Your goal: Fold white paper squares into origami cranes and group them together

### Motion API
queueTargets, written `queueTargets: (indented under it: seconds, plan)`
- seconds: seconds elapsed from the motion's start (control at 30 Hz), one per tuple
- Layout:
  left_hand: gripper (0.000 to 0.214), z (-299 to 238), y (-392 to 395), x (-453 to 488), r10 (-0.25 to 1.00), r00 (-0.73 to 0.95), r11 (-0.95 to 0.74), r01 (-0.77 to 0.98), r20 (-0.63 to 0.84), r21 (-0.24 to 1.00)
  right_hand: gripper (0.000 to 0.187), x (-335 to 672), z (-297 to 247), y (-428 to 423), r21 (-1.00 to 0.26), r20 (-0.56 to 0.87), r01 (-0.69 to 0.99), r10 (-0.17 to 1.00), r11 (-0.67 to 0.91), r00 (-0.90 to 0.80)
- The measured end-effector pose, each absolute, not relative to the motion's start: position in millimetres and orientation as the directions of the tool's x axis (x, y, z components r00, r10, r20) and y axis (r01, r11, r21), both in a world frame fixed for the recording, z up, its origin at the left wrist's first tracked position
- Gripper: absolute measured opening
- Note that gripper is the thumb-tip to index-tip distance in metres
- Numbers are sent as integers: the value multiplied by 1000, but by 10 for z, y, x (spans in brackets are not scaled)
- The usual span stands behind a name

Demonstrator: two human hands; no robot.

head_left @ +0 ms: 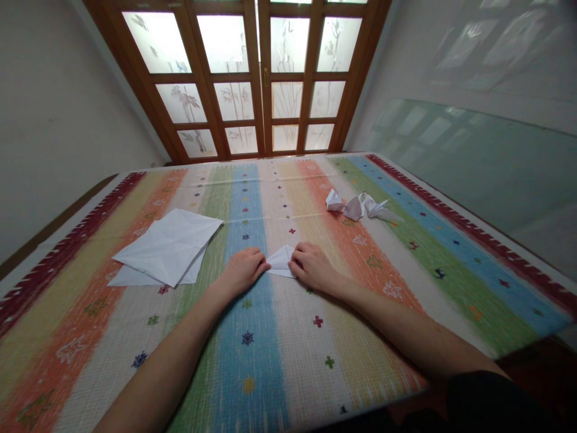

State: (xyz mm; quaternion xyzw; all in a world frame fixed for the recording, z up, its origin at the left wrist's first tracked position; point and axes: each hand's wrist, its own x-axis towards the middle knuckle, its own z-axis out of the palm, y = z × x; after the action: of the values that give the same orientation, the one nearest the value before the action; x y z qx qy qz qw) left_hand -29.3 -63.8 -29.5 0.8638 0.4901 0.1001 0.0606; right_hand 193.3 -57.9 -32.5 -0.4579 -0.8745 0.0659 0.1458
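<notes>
Between my two hands, a small piece of folded white paper (280, 260) lies on the striped tablecloth, with crease lines running toward its left tip. My left hand (244, 268) pinches that left tip, fingers closed. On the paper's right side, my right hand (312, 264) has its fingers curled and pressed onto the edge, hiding part of it. Left of my hands rests a stack of white paper sheets (171, 243), turned at different angles. Farther back on the right sit several folded white paper figures (354, 207) close together.
A striped tablecloth (247, 367) with small printed motifs covers the table. Wooden doors with frosted glass panes (234, 99) stand beyond the far edge. Along the right side is a wall with a glossy greenish panel (473, 156); a pale wall (67, 90) rises at left.
</notes>
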Motion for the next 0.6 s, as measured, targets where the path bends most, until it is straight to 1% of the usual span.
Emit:
queueTargets:
  seconds: [0.13, 0.33, 0.37, 0.43, 0.5, 0.53, 0.6]
  plan:
    - [25, -286, -636, -270, 865, 494, -501, 860, 92, 94, 23, 1910, -342, -576, -258, 189, 798, 838, 545, -512]
    - [26, -189, -590, -397, 861, 507, -508, 861, 44, 17, 19, 1904, -365, -556, -300, 188, 799, 853, 522, -487]
    - [27, -161, -584, -428, 872, 486, -487, 874, 55, -4, 19, 1905, -367, -554, -302, 185, 799, 854, 520, -487]
    - [26, -104, -594, -453, 898, 420, -419, 907, 133, -34, 19, 1905, -370, -552, -305, 182, 800, 856, 516, -483]
    - [26, -63, -645, -396, 893, 386, -391, 920, 231, -24, 18, 1904, -375, -553, -311, 191, 800, 858, 513, -476]
    - [28, -57, -690, -332, 880, 396, -407, 913, 262, -11, 18, 1903, -377, -554, -315, 195, 800, 859, 511, -473]
    - [29, -81, -813, -152, 846, 458, -475, 880, 274, -4, 18, 1903, -382, -557, -321, 197, 801, 863, 505, -466]
